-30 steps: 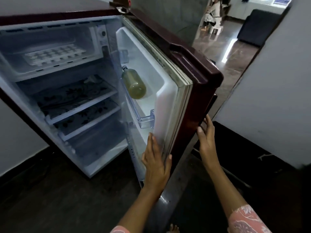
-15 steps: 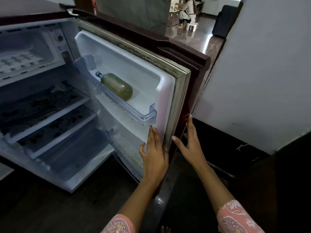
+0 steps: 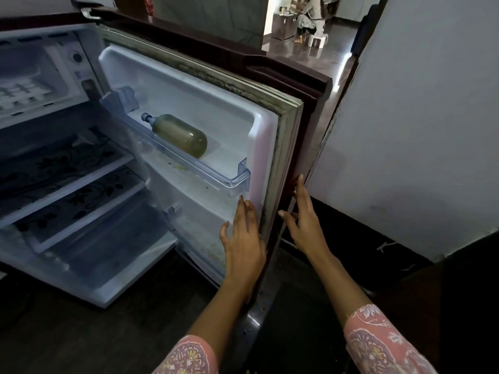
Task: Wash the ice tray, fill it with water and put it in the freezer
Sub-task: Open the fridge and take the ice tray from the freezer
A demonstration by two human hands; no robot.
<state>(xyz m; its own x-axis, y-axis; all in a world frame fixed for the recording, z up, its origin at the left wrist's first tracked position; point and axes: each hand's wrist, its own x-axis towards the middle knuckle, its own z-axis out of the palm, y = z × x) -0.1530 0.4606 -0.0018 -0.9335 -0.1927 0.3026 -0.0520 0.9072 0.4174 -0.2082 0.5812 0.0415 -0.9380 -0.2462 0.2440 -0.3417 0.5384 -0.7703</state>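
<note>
Standing at a small dark red fridge with its big door swung wide open. Pressing the left hand flat on the white inside of that door, near the outer edge, fingers straight and a little spread, gripping nothing. Reaching the right hand round to the dark red outer side of the same edge, fingers straight too and holding nothing; cannot tell if really touching.

Looking up and left, can spot the white plastic ice tray with rows of little square cups, lying flat inside the pale freezer box at the top of the fridge, well apart from both hands. Cannot tell if full of water: too dim and blurry, and cut off by the picture's side.

Seems to be almost at the end. With the tray lying in the freezer box, probably finished with the washing, the filling and the putting away. Most likely only left to push the door shut, and looks ready for that, with one hand on each side of the door edge.

Seeing also a fat bottle of cloudy yellow-green drink lying on its side in the clear plastic door shelf.
</note>
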